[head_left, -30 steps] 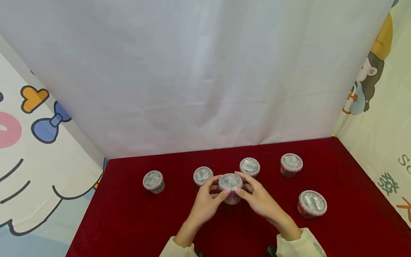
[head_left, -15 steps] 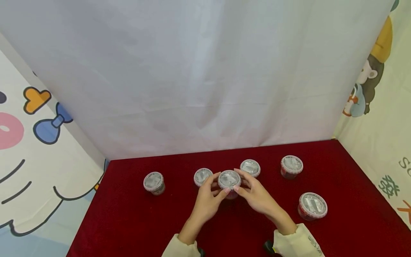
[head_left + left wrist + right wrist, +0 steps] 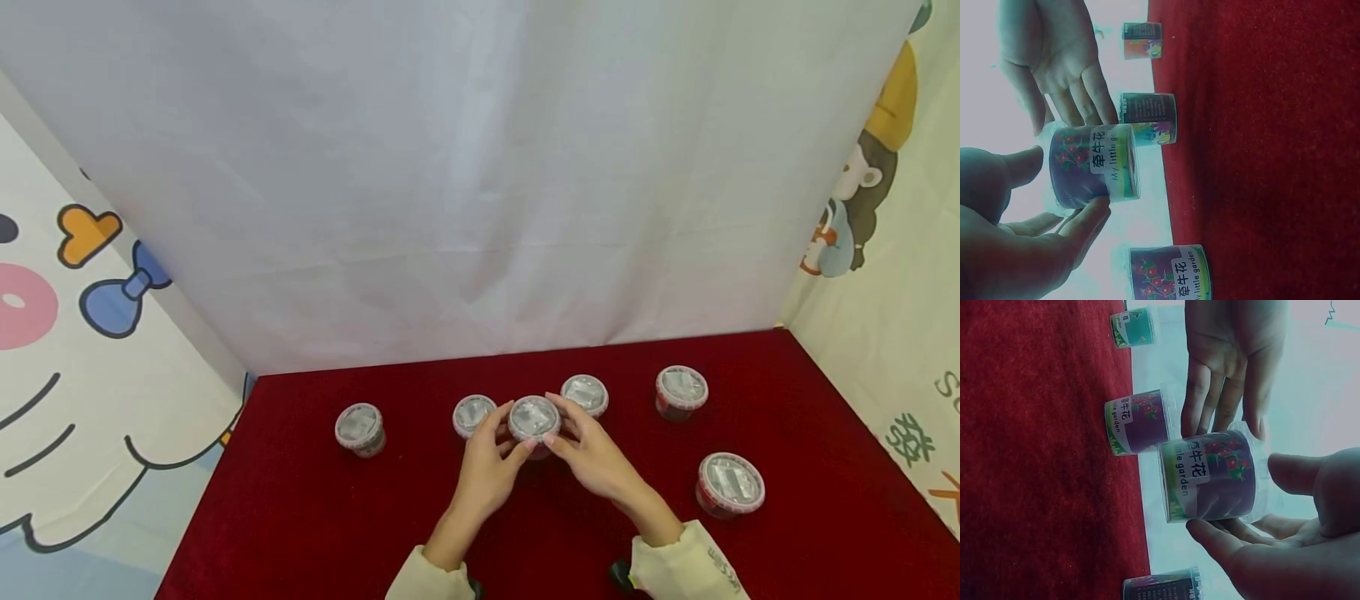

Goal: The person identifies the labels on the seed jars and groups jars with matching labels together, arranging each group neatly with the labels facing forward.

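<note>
Between both hands is a lidded plastic cup [image 3: 534, 417] with a clear lid. Its purple label, printed with red flowers and "My little garden", shows in the left wrist view [image 3: 1088, 167]. The left hand [image 3: 483, 471] grips the cup's left side, thumb near the lid's front edge. From the other side the right hand [image 3: 596, 458] holds it the same way, its thumb close to the left one. A gap shows between the cup's base and the red cloth in both wrist views. Just behind it stand two similar cups, a left one [image 3: 472, 413] and a right one [image 3: 585, 393].
More lidded cups stand on the red cloth [image 3: 300, 517]: one at far left [image 3: 360, 428], one at back right [image 3: 681, 390] and one at front right [image 3: 729, 483]. A white curtain [image 3: 450, 208] hangs behind, with printed sheets at both sides.
Both hands have moved slightly away from the person with the cup, and less of its label shows in the head view. The other cups keep their places on the cloth.
</note>
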Tool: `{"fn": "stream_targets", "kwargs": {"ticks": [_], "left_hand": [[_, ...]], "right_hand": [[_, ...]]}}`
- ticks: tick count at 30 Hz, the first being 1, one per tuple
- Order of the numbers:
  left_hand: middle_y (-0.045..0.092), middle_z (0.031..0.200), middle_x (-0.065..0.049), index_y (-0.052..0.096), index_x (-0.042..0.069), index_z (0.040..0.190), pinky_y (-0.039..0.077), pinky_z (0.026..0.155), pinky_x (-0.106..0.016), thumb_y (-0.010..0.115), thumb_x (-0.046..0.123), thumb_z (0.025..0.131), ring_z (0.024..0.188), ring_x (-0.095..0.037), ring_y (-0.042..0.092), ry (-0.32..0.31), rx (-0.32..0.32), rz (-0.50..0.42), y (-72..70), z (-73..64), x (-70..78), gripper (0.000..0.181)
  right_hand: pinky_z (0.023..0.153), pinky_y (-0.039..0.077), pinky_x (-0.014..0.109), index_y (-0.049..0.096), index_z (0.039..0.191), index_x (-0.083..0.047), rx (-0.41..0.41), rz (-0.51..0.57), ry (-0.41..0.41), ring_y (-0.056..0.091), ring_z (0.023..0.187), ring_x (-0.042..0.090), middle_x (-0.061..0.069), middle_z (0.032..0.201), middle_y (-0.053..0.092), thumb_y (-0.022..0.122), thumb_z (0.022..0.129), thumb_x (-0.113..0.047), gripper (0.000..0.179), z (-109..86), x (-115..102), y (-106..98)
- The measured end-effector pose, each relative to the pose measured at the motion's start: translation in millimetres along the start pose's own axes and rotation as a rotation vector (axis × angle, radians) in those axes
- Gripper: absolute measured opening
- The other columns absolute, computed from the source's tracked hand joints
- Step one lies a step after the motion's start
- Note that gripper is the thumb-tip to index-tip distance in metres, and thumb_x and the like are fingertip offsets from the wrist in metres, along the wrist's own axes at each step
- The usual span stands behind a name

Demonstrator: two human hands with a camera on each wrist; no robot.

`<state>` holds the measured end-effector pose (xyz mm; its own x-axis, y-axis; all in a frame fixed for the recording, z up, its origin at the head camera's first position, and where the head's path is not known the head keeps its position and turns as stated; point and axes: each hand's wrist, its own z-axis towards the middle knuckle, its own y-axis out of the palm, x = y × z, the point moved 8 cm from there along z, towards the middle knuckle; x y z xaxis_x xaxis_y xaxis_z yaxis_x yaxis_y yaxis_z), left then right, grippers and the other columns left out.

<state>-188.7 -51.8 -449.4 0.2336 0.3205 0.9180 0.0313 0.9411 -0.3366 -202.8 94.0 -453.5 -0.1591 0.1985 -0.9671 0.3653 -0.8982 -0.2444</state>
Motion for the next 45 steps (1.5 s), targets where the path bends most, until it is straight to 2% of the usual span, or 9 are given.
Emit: {"fn": "stream_targets", "kwargs": {"ticks": [7, 15, 20, 26, 34, 39, 45], "left_hand": [[0.053, 0.14, -0.03, 0.049, -0.015, 0.147, 0.058, 0.099, -0.049, 0.072, -0.001, 0.098, 0.127, -0.044, 0.06, -0.017, 0.035, 0.071, 2.7, 1.8, -3.2, 0.056], [0.053, 0.142, -0.029, 0.049, -0.016, 0.147, 0.057, 0.1, -0.042, 0.072, -0.007, 0.096, 0.131, -0.041, 0.058, -0.029, 0.066, 0.138, 5.1, 4.0, -1.9, 0.056], [0.053, 0.142, -0.03, 0.049, -0.018, 0.146, 0.057, 0.099, -0.038, 0.072, -0.011, 0.094, 0.131, -0.042, 0.059, -0.039, 0.085, 0.157, 7.7, 5.5, -3.1, 0.057], [0.054, 0.143, -0.028, 0.051, -0.013, 0.147, 0.058, 0.099, -0.04, 0.071, -0.014, 0.093, 0.131, -0.041, 0.059, -0.025, 0.101, 0.184, 8.5, 5.2, -4.0, 0.057], [0.059, 0.138, -0.025, 0.057, -0.009, 0.14, 0.06, 0.095, -0.039, 0.072, -0.018, 0.09, 0.127, -0.038, 0.063, 0.025, 0.121, 0.262, 12.8, 2.0, -4.2, 0.054], [0.057, 0.143, -0.03, 0.056, -0.01, 0.142, 0.058, 0.097, -0.053, 0.072, -0.016, 0.09, 0.127, -0.042, 0.063, 0.04, 0.132, 0.325, 14.6, 3.8, -2.8, 0.055], [0.051, 0.149, -0.036, 0.053, -0.009, 0.145, 0.049, 0.103, -0.067, 0.072, -0.015, 0.091, 0.139, -0.047, 0.051, 0.036, 0.114, 0.354, 18.7, 5.2, -4.9, 0.058]], "right_hand": [[0.115, 0.044, 0.053, 0.029, 0.16, 0.011, 0.024, -0.004, 0.016, 0.037, 0.15, 0.049, 0.036, 0.16, 0.037, 0.054, 0.107, 0.005, 0.059, 4.1, 5.2, 1.6], [0.11, 0.049, 0.035, 0.029, 0.16, 0.01, 0.052, 0.038, 0.032, 0.037, 0.15, 0.046, 0.034, 0.161, 0.037, 0.053, 0.106, 0.007, 0.059, 7.6, 11.6, 4.1], [0.112, 0.048, 0.042, 0.029, 0.16, 0.009, 0.064, 0.034, 0.045, 0.037, 0.151, 0.046, 0.033, 0.162, 0.036, 0.053, 0.106, 0.006, 0.059, 9.8, 15.4, 5.8], [0.11, 0.05, 0.048, 0.031, 0.16, 0.009, 0.091, 0.007, 0.049, 0.041, 0.148, 0.048, 0.032, 0.161, 0.038, 0.054, 0.106, 0.006, 0.059, 13.3, 22.3, 8.2], [0.107, 0.052, 0.043, 0.031, 0.159, 0.009, 0.109, 0.033, 0.047, 0.042, 0.147, 0.048, 0.032, 0.16, 0.04, 0.053, 0.104, 0.009, 0.059, 15.0, 32.3, 12.6], [0.11, 0.05, 0.049, 0.031, 0.159, 0.01, 0.118, 0.046, 0.031, 0.04, 0.148, 0.048, 0.033, 0.162, 0.037, 0.052, 0.103, 0.011, 0.059, 17.9, 33.1, 13.0], [0.112, 0.046, 0.059, 0.032, 0.157, 0.011, 0.135, 0.009, 0.009, 0.041, 0.147, 0.051, 0.034, 0.16, 0.037, 0.052, 0.102, 0.012, 0.058, 22.9, 35.7, 13.3]]}}
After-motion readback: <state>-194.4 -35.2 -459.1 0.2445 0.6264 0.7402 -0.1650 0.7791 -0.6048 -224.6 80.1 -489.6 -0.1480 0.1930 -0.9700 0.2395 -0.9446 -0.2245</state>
